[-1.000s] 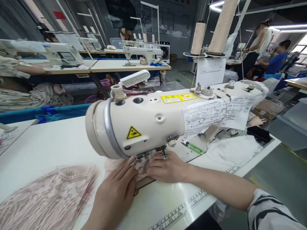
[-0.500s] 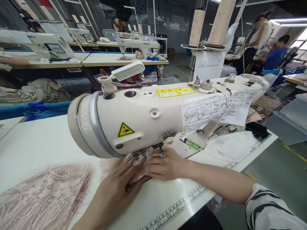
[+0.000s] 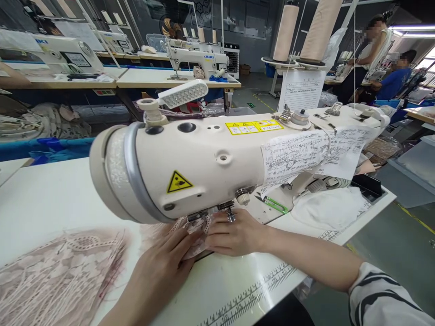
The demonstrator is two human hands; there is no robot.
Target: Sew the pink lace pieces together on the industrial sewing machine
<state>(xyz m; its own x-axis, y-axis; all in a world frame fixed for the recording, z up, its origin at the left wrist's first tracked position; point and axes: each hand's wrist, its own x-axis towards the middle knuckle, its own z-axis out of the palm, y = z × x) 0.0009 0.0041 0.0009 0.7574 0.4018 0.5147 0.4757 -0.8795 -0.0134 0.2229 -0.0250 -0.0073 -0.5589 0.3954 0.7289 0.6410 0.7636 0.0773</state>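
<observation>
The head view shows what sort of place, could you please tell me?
Probably a sewing workshop: a rounded cream sewing machine stands in front, a white sewing machine on a table behind, with tall beige thread cones at upper right.

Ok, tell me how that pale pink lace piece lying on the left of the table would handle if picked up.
The lace piece would probably hang limp, as it looks thin and lies spread flat on the table. It's likely light, given the small holes along its upper band. The loose reddish threads at its right edge might trail or snag.
</observation>
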